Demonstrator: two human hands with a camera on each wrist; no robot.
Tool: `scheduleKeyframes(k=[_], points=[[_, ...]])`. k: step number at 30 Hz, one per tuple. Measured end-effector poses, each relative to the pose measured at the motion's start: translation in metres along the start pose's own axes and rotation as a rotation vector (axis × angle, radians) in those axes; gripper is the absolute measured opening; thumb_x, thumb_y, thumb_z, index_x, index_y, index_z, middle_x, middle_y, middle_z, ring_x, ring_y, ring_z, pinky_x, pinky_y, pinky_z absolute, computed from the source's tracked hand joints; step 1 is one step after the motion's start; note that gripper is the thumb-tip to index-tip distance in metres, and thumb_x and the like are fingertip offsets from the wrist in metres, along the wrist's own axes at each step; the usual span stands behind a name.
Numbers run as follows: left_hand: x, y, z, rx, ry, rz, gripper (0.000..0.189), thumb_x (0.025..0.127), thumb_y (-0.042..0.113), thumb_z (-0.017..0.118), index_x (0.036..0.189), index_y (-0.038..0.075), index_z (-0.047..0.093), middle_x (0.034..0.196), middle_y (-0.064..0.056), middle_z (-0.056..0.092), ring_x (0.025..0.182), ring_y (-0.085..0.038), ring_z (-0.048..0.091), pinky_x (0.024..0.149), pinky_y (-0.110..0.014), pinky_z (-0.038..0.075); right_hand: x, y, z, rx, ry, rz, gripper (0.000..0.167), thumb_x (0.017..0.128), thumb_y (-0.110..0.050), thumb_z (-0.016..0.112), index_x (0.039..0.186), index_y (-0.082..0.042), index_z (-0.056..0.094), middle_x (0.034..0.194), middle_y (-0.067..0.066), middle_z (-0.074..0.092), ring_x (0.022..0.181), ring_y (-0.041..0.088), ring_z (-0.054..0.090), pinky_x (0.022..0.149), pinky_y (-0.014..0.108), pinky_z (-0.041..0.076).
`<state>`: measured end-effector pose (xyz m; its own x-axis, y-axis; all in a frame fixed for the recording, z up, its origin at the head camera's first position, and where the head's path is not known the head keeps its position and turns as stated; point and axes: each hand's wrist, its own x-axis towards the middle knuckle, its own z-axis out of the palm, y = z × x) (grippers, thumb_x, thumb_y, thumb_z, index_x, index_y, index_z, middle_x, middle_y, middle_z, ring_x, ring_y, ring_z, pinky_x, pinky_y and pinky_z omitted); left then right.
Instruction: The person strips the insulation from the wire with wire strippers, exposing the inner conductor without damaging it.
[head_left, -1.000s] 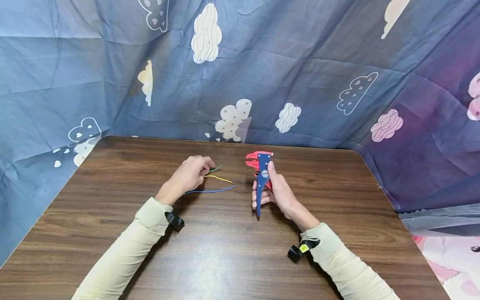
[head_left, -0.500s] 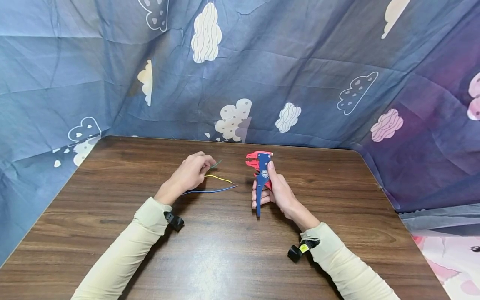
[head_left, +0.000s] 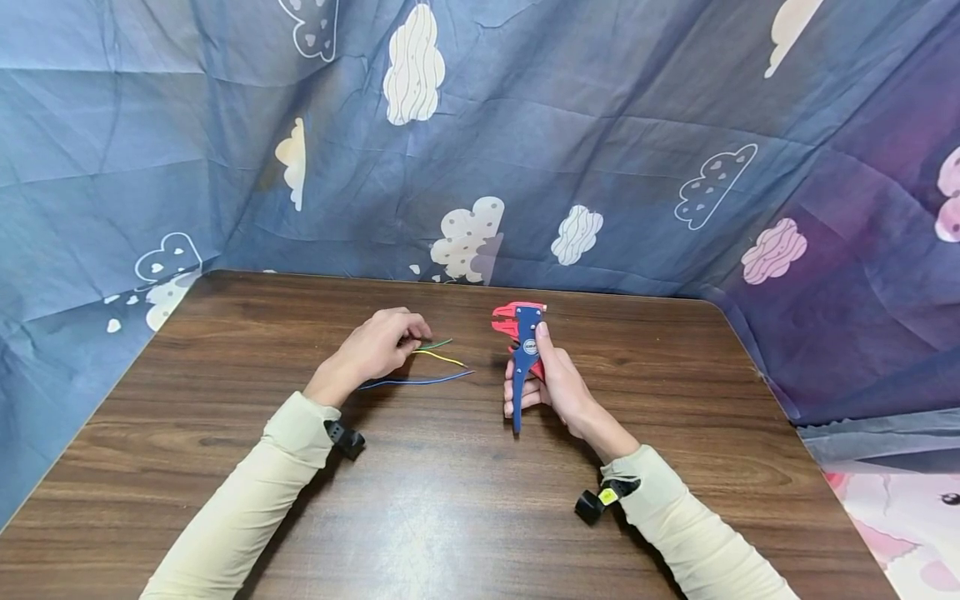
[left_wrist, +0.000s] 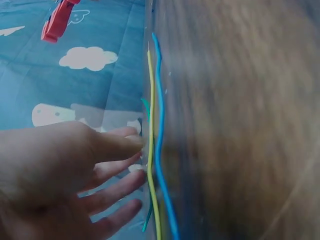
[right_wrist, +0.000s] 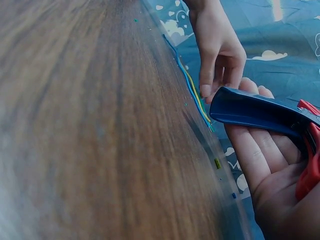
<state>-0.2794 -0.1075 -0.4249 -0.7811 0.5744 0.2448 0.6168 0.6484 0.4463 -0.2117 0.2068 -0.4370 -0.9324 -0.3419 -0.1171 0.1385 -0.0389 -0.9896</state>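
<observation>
My left hand hovers low over the wires at the left of the table's middle. In the left wrist view its fingers are spread and extended, with the thumb apart from them. The green wire is right at the fingertips. Next to it lie a yellow wire and a longer blue wire, whose left ends the hand hides in the head view. My right hand grips a wire stripper with a blue body and red jaws, its thumb along the side. The stripper's jaws stand apart with nothing between them.
Small bits lie on the wooden table: a yellow piece, a blue piece and green specks in the right wrist view. A blue cloud-print cloth hangs behind the table's far edge.
The green wire's free end was lifted half a second ago and now lies lower, beside the yellow wire. The left hand has let it go and shifted slightly left. The right hand keeps still.
</observation>
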Motion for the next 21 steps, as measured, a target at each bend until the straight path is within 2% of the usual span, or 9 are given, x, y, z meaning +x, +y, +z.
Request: scheduleKeyframes(k=[2, 9, 14, 17, 21], points=[[-0.001, -0.003, -0.003, 0.012, -0.023, -0.003, 0.018, 0.098, -0.004, 0.071, 0.112, 0.004, 0.078, 0.107, -0.012, 0.078, 0.101, -0.027, 0.074, 0.093, -0.044, 0.061, 0.000, 0.000, 0.000, 0.000, 0.002, 0.001, 0.095, 0.107, -0.078, 0.024, 0.106, 0.009, 0.062, 0.080, 0.010, 0.076, 0.068, 0.023, 0.080, 0.072, 0.050, 0.067], [-0.005, -0.010, -0.011, 0.043, -0.076, -0.020, 0.031, 0.094, -0.014, 0.063, 0.114, 0.003, 0.079, 0.108, -0.014, 0.077, 0.104, -0.031, 0.073, 0.094, -0.046, 0.059, 0.001, 0.001, -0.001, -0.010, 0.001, -0.002, 0.093, 0.106, -0.079, 0.025, 0.102, 0.006, 0.063, 0.080, 0.012, 0.077, 0.068, 0.023, 0.080, 0.072, 0.048, 0.068], [-0.004, -0.010, -0.011, 0.057, -0.088, -0.071, 0.022, 0.096, -0.007, 0.072, 0.112, 0.005, 0.079, 0.104, -0.011, 0.079, 0.102, -0.028, 0.074, 0.093, -0.045, 0.060, 0.000, 0.001, -0.001, -0.025, -0.009, -0.004, 0.095, 0.106, -0.080, 0.022, 0.103, 0.005, 0.064, 0.081, 0.011, 0.077, 0.068, 0.023, 0.080, 0.072, 0.045, 0.068], [-0.003, -0.010, -0.010, 0.068, -0.091, -0.100, 0.019, 0.098, -0.004, 0.071, 0.110, 0.007, 0.079, 0.100, -0.007, 0.079, 0.099, -0.025, 0.075, 0.091, -0.044, 0.061, 0.000, 0.001, -0.002, -0.034, -0.017, 0.001, 0.095, 0.106, -0.080, 0.020, 0.104, 0.005, 0.063, 0.082, 0.010, 0.076, 0.068, 0.023, 0.079, 0.072, 0.045, 0.068], [-0.002, -0.010, -0.009, 0.075, -0.084, -0.104, 0.018, 0.098, -0.004, 0.069, 0.109, 0.008, 0.078, 0.098, -0.005, 0.079, 0.098, -0.022, 0.075, 0.089, -0.044, 0.061, 0.000, 0.001, -0.001, -0.027, -0.012, 0.004, 0.094, 0.106, -0.079, 0.021, 0.103, 0.005, 0.064, 0.082, 0.011, 0.076, 0.068, 0.023, 0.079, 0.072, 0.044, 0.068]])
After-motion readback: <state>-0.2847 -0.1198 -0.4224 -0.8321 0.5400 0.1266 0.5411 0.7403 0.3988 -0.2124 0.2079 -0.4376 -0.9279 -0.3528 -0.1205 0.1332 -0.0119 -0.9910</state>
